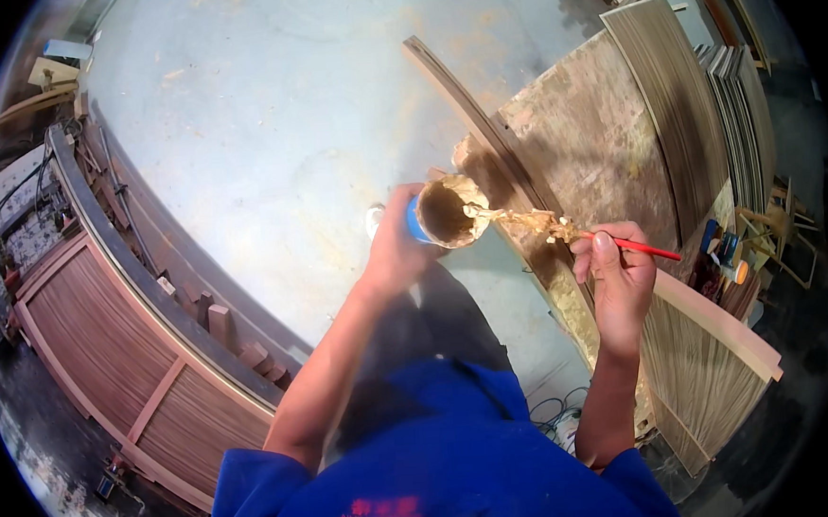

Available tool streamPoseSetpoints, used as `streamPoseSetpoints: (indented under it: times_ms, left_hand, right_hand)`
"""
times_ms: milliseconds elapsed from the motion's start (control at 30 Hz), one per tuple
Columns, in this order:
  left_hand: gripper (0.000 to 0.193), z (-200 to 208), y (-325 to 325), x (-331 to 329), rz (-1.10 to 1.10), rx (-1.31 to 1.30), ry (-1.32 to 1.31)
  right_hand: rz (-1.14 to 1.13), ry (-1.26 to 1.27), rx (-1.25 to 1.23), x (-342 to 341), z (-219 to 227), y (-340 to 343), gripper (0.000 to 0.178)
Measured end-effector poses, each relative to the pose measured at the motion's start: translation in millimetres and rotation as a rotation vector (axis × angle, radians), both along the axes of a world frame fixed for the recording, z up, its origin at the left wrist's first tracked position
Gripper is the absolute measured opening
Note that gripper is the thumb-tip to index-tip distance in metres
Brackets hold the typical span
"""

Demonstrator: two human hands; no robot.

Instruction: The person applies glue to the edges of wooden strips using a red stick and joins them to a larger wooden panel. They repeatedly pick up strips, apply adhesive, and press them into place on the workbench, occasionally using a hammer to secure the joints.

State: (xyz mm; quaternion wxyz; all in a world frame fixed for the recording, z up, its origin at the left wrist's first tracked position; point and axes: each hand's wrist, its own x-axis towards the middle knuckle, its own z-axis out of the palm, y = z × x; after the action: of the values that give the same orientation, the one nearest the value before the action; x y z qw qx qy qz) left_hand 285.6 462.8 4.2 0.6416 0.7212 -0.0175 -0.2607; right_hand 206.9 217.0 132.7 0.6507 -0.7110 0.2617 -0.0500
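Fingers [607,254] on handle [653,249], stained board [590,120], floor [235,127]

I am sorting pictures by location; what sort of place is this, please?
Probably a woodworking workshop: a large framed wooden panel is at left, small wooden blocks lie near it, and several boards are grouped at upper right.

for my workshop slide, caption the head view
Left hand holds a crusted blue container; right hand holds a clump-covered red-handled tool.
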Motion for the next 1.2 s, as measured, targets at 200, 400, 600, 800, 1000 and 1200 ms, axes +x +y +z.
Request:
streamPoseSetpoints:
  times_ms: [200,400,600,800,1000,1200]
  left_hand:
    - [0.070,-1,1,32,0.091,0.027,0.030]
    - [0.075,-7,-7,55,0.147,0.013,0.036]
    - [0.068,-29,0,78,0.198,-0.019,-0.054]
    - [0.069,-47,32,117,0.148,-0.025,0.011]
    - [0.063,-73,81,128,0.134,0.026,0.115]
    - [0.057,-81,107,147,0.074,0.033,0.082]
  right_hand:
    - [0.042,-0.053,-0.047,35,9,-3,0.013]
    - [0.063,-0.032,0.056,65,4,-9,0.016]
    - [0.032,0.014,0.301,101,-10,-5,0.013]
    - [-0.168,-0.130,0.231,190,-76,3,0.014]
    - [-0.053,-0.186,-0.114,258,-154,17,0.015]
    - [0.082,-0.091,-0.270,288,-158,45,0.018]
